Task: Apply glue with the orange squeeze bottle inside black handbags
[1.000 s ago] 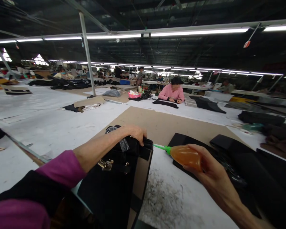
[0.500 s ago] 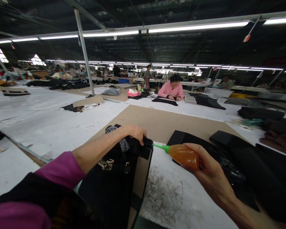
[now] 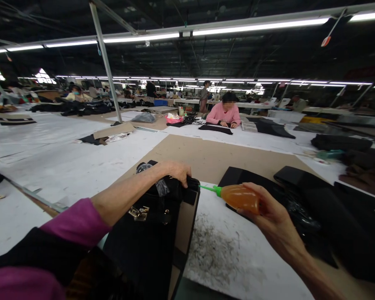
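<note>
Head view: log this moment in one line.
left-hand grip: on black bag, far end | right-hand grip: around orange bottle | green nozzle: tip at bag's edge, contact unclear

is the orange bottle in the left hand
No, the right hand holds the orange bottle, while the left hand is on the black bag.

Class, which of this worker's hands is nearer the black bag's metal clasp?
Left. The left hand grips the black bag just beyond the metal clasp; the right hand is farther off to the right, around an amber bottle.
</note>
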### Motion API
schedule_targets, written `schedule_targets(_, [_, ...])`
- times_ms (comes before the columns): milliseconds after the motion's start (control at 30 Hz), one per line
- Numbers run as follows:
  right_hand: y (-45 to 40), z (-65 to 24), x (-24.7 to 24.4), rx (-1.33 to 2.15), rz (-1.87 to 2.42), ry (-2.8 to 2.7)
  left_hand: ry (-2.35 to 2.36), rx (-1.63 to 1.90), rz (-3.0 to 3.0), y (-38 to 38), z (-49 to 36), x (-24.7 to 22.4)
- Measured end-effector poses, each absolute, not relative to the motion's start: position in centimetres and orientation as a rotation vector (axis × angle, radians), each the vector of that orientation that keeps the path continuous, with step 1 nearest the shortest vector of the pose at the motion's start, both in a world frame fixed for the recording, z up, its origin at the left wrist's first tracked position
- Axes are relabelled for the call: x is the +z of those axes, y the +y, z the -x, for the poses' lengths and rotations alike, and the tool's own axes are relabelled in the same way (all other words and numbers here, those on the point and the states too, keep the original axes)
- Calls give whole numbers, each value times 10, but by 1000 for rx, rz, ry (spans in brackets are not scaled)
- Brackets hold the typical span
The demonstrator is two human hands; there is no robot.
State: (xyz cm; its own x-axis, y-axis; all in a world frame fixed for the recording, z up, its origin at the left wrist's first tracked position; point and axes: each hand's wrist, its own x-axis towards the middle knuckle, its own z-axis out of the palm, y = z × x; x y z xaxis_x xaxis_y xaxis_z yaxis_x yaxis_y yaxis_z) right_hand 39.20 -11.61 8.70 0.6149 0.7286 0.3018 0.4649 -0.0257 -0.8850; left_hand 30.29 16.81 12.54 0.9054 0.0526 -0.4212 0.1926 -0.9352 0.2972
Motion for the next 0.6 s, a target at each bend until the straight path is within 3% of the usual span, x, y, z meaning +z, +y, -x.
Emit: schedule_targets(600, [-123,-389,70,395,1744,-1000,136,-686,-2829,162,-299,129])
